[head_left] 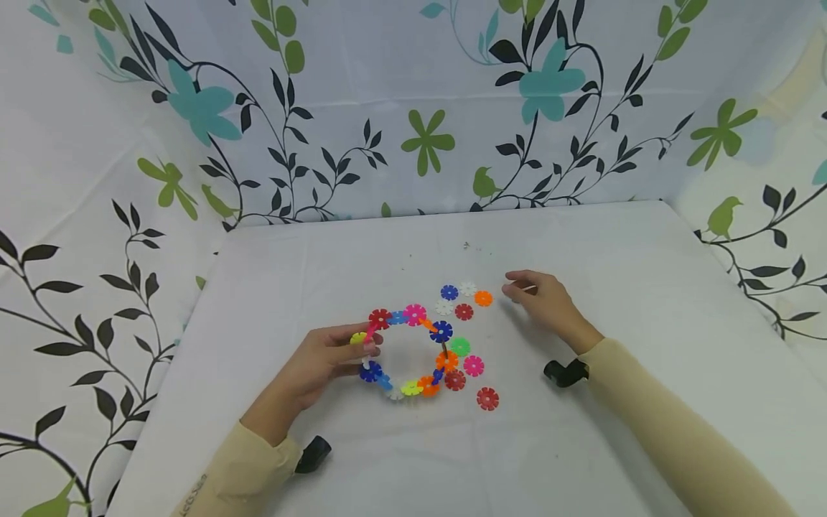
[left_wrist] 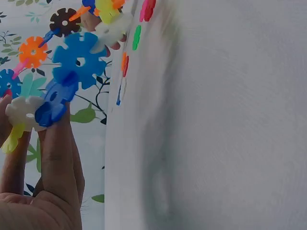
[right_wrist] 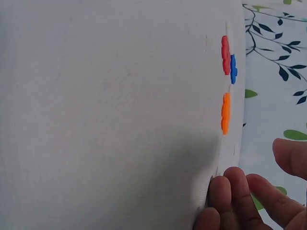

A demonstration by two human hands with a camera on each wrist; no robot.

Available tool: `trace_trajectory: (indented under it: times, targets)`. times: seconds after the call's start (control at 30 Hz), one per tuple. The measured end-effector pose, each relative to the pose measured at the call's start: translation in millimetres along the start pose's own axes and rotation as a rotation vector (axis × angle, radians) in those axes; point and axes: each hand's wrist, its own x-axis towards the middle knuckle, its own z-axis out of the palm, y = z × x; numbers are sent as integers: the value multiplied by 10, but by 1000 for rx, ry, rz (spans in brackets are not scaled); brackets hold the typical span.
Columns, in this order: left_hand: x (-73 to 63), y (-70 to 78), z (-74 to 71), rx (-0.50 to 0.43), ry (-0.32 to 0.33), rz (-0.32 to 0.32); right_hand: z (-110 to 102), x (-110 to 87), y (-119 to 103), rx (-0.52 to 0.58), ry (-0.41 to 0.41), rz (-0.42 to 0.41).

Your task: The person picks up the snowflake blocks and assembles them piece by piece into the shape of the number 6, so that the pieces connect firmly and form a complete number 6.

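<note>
My left hand (head_left: 319, 362) pinches the left side of a ring of interlocked flower-shaped plastic discs (head_left: 415, 314), in red, pink, blue, orange, yellow and white. In the left wrist view, a linked blue disc (left_wrist: 76, 52) shows close up above the fingers (left_wrist: 56, 158). To the right, my right hand (head_left: 545, 301) hovers near a loose orange disc (head_left: 483, 299). Its fingers are loosely bent and hold nothing; thumb and fingertips stand apart in the right wrist view. Beside that disc lie a blue disc (head_left: 449, 292), a red disc (head_left: 464, 311) and white ones.
Right of the ring lie more loose discs: a green one (head_left: 460, 346), a pink one (head_left: 474, 365) and a red one (head_left: 487, 398). They lie on a white-covered table (head_left: 581, 445). A patterned curtain (head_left: 362, 93) hangs behind. Black wrist-worn pieces (head_left: 566, 373) stick out from the sleeves.
</note>
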Motion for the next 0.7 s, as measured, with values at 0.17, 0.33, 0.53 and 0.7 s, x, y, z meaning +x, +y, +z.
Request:
trace_trajectory:
  times: [0.17, 0.33, 0.53, 0.7]
  targets:
    - [-42, -65, -89, -42, 19, -79, 37, 102, 8, -44, -58, 26]
    - [-39, -171, -105, -87, 37, -118, 52, 173, -12, -50, -80, 38]
    - [-19, -231, -86, -104, 69, -141, 99, 219, -17, -26, -105, 71]
    - [-29, -253, -79, -85, 60, -137, 167, 244, -29, -5, -130, 80]
